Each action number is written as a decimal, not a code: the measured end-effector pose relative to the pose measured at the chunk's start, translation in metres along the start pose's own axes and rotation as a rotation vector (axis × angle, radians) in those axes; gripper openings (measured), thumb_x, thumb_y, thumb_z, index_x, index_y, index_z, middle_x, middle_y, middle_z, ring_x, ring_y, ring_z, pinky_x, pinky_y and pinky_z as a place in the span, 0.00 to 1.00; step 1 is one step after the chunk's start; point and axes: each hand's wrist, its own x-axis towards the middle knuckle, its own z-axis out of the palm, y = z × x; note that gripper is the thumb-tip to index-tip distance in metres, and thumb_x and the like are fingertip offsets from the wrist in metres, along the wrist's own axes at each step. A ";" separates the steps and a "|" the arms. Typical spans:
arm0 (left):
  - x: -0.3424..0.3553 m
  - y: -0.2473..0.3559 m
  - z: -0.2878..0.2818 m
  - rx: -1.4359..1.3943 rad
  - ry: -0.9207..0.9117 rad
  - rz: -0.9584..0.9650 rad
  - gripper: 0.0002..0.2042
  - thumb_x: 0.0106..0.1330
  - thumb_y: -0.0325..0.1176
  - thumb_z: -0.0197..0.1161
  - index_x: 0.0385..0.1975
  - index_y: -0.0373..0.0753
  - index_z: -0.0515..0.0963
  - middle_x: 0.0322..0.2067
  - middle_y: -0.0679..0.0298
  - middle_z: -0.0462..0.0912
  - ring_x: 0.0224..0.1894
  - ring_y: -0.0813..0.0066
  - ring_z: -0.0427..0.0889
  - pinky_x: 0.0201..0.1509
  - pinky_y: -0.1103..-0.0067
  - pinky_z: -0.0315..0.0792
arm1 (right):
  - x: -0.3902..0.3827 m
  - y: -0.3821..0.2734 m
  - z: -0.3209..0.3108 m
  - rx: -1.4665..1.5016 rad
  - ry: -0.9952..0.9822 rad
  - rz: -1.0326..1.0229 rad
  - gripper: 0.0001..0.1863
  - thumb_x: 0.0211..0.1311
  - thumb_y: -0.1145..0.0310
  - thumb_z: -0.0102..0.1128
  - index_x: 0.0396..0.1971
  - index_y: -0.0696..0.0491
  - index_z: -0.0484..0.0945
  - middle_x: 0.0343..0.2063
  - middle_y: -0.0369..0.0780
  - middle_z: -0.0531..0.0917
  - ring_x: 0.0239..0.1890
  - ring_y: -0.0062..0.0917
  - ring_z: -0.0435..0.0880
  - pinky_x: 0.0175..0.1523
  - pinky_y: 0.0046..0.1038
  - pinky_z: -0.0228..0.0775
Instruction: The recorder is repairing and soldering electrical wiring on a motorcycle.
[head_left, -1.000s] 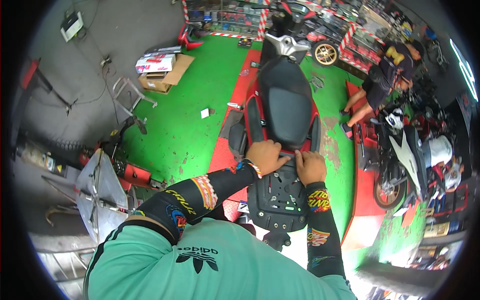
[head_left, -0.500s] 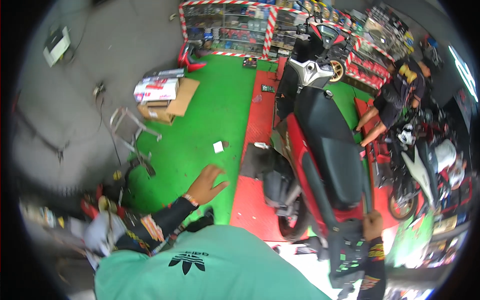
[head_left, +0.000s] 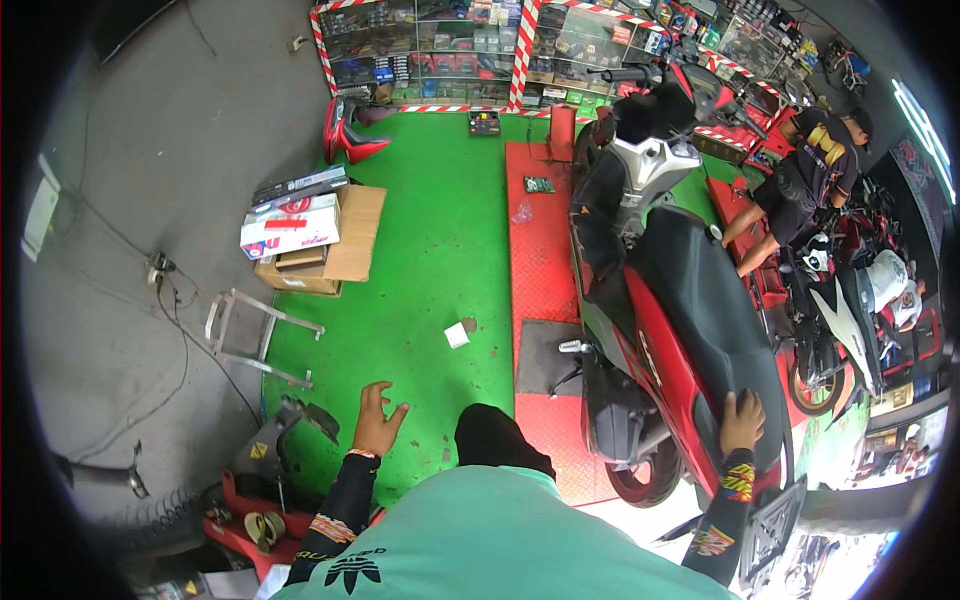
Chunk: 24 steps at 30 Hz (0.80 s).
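A: Where is the scooter?
B: To the person's right, along the red platform that lies on the green floor. Glare beside the rear wheel makes it hard to tell what that wheel rests on.
A: How does it look?
B: Glossy red along the flank, with a long, stepped black seat and a silver-grey panel below the handlebars. A dark plate shows at the tail, partly behind the person's forearm.
A: Which way does it point?
B: Its front faces away from the person, toward the glass display cases. The long axis runs from the tail, near on the right, to the nose, farther off and a little leftward.
A: And the hands?
B: The right hand lies on the rear of the seat, palm down, fingers extended and slightly apart. The left hand hangs in the air above the floor, fingers spread and loosely bent, holding nothing.
A: Anyone else?
B: A co-worker in dark clothes stands beyond the scooter, near other motorcycles.
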 end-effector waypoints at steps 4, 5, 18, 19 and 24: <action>0.110 -0.025 -0.028 -0.021 0.107 0.019 0.27 0.62 0.33 0.70 0.59 0.37 0.67 0.56 0.52 0.69 0.48 0.60 0.78 0.40 0.72 0.77 | 0.035 -0.096 0.046 -0.234 0.215 0.330 0.35 0.73 0.40 0.43 0.68 0.51 0.64 0.69 0.47 0.65 0.73 0.43 0.58 0.68 0.69 0.44; 0.138 -0.038 -0.038 -0.054 0.155 0.066 0.27 0.62 0.32 0.70 0.59 0.36 0.67 0.57 0.52 0.69 0.48 0.60 0.78 0.42 0.71 0.77 | 0.039 -0.106 0.048 -0.286 0.214 0.409 0.35 0.72 0.40 0.43 0.68 0.51 0.64 0.69 0.47 0.64 0.73 0.42 0.58 0.69 0.69 0.44; 0.468 -0.101 -0.095 -0.080 0.170 -0.124 0.27 0.63 0.26 0.65 0.62 0.35 0.66 0.59 0.52 0.68 0.43 0.66 0.74 0.50 0.71 0.71 | 0.196 -0.447 0.142 0.546 0.679 0.005 0.23 0.59 0.73 0.64 0.55 0.59 0.71 0.56 0.48 0.75 0.60 0.45 0.71 0.67 0.42 0.58; 0.504 -0.097 -0.094 -0.056 0.180 -0.101 0.27 0.63 0.26 0.65 0.62 0.35 0.66 0.59 0.52 0.68 0.43 0.66 0.74 0.50 0.71 0.71 | 0.206 -0.494 0.151 0.525 0.570 -0.123 0.24 0.58 0.73 0.64 0.55 0.58 0.71 0.57 0.48 0.74 0.60 0.45 0.70 0.67 0.43 0.57; 0.678 -0.076 -0.112 -0.183 0.096 0.017 0.27 0.63 0.27 0.65 0.62 0.37 0.65 0.59 0.55 0.68 0.45 0.67 0.73 0.51 0.71 0.71 | 0.260 -0.671 0.193 0.570 0.256 -0.231 0.26 0.62 0.65 0.63 0.58 0.57 0.69 0.60 0.48 0.72 0.64 0.44 0.66 0.68 0.44 0.54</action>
